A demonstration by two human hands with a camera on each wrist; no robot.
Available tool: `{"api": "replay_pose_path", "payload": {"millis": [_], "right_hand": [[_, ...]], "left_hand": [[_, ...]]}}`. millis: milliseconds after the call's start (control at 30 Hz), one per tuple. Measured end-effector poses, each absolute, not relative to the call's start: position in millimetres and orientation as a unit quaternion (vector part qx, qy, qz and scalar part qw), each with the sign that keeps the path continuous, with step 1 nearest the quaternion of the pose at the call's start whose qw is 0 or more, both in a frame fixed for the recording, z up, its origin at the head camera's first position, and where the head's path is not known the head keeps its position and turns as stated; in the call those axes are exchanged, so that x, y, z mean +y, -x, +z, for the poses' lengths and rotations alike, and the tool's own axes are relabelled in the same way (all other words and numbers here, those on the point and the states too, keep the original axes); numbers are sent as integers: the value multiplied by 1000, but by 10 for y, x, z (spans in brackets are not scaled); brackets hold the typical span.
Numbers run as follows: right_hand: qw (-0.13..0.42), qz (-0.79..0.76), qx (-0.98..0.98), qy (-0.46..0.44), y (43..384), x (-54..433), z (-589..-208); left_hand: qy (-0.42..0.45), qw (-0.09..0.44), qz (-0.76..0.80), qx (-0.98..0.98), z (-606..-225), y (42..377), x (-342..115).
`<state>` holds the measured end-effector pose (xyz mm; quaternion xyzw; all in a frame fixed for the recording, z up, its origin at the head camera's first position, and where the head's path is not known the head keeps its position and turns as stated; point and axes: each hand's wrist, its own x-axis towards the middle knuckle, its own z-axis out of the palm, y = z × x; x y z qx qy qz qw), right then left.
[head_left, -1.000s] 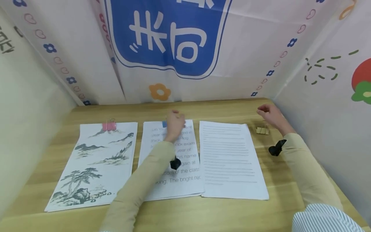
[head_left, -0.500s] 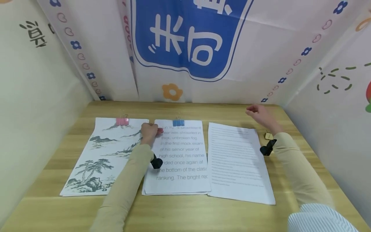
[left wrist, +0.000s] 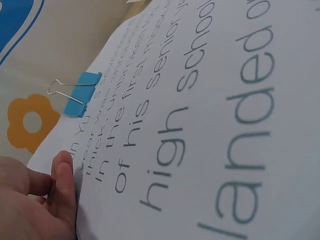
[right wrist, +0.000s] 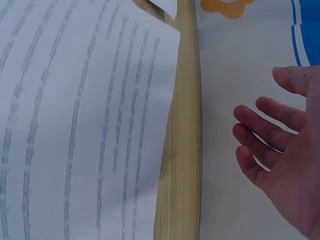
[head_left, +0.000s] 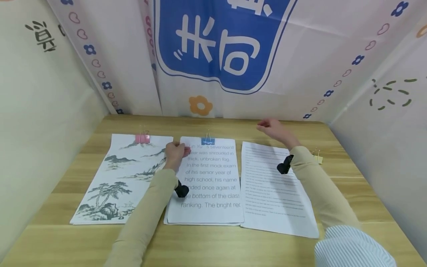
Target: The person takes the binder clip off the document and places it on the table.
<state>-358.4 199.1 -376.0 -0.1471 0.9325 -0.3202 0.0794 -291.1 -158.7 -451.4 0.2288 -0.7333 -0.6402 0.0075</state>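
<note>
My left hand [head_left: 175,155] rests at the upper left edge of the middle paper stack [head_left: 212,214], which bears large print and a blue binder clip [head_left: 208,141] on its top edge. In the left wrist view its fingers [left wrist: 64,180] lie fairly straight along the paper's side, and the clip's wire handles stand up. Above the top edge of the right paper stack [head_left: 271,193], printed in small lines, hovers my right hand [head_left: 276,131]. The right wrist view shows its fingers [right wrist: 265,127] loosely bent and spread, holding nothing.
To the left lies a stack with an ink landscape [head_left: 115,168], topped by a pink binder clip [head_left: 142,138]. A yellow binder clip [head_left: 318,159] sits on the wooden table [head_left: 207,246] beyond the right forearm. A printed cloth wall [head_left: 130,74] closes off the back.
My left hand has left the blue binder clip and come down to the middle stack's left edge. My right hand has shifted left, from near the yellow clip to above the right stack.
</note>
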Motion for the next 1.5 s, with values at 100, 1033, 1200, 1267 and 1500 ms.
{"api": "replay_pose_path", "payload": {"millis": [100,1033,1200,1267,1500], "right_hand": [[100,-323,928,157,3624,1752,-3738],[180,-358,885,237,3814,438,-4051],[197,-391,870,229,3810,416,-4050],[203,-401,864,229,3807,414,-4041],[228,-413,852,226,3813,405,-4029]], "left_hand": [[-219,15,-648,-729,-4519,2916,-1606],[-211,30,-639,-739,-4544,2855,-1608],[-213,23,-635,-742,-4545,2867,-1605],[-214,23,-633,-744,-4547,2872,-1609],[-218,16,-629,-746,-4548,2871,-1631]]}}
